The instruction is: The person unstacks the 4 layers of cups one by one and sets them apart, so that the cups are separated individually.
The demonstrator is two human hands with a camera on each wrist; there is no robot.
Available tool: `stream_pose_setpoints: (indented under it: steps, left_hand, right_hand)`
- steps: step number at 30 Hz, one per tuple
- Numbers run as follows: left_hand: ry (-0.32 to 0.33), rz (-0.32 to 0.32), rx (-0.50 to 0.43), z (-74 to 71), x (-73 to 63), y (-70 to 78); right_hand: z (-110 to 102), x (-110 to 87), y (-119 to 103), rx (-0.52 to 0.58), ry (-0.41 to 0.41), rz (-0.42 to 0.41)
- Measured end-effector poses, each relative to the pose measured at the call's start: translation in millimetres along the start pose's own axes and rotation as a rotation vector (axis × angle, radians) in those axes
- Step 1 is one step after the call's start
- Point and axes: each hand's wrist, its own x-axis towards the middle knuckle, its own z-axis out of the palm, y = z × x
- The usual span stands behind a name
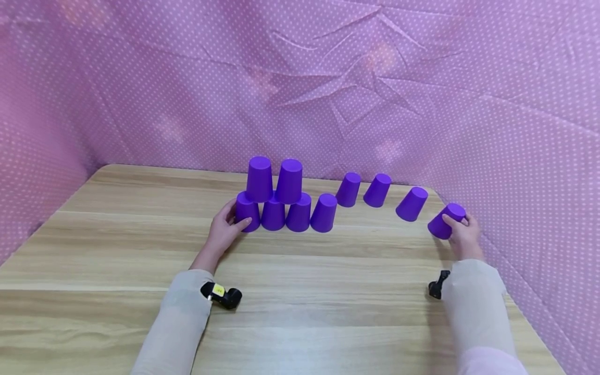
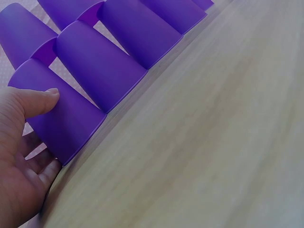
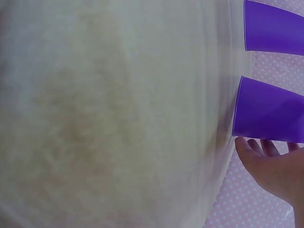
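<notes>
Several upside-down purple cups stand side by side in a row, with two more purple cups stacked on top at the left. My left hand grips the leftmost bottom cup, its thumb across the front and the other fingers round the far side. At the far right my right hand holds another upside-down purple cup, thumb on its near side. In the right wrist view the fingers are at this cup's side, close to its rim.
Three separate upside-down purple cups stand between the row and my right hand. The wooden table reaches back to a pink dotted cloth that hangs behind and at both sides.
</notes>
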Motion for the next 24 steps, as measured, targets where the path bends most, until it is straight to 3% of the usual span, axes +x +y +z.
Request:
stream_pose_setpoints:
  steps: [13,17,24]
  left_hand:
    - [-0.008,0.001,-0.011,0.4,-0.1,2.0]
    - [-0.008,-0.015,-0.006,0.3,-0.5,2.0]
    - [-0.007,-0.014,0.004,-0.8,-0.1,1.3]
  right_hand:
    - [13.3,-45.3,-16.6,-0.177,0.059,0.071]
    - [13.5,-49.8,-16.3,-0.242,0.054,0.065]
    - [14.1,-53.7,-15.9,-0.223,0.028,0.076]
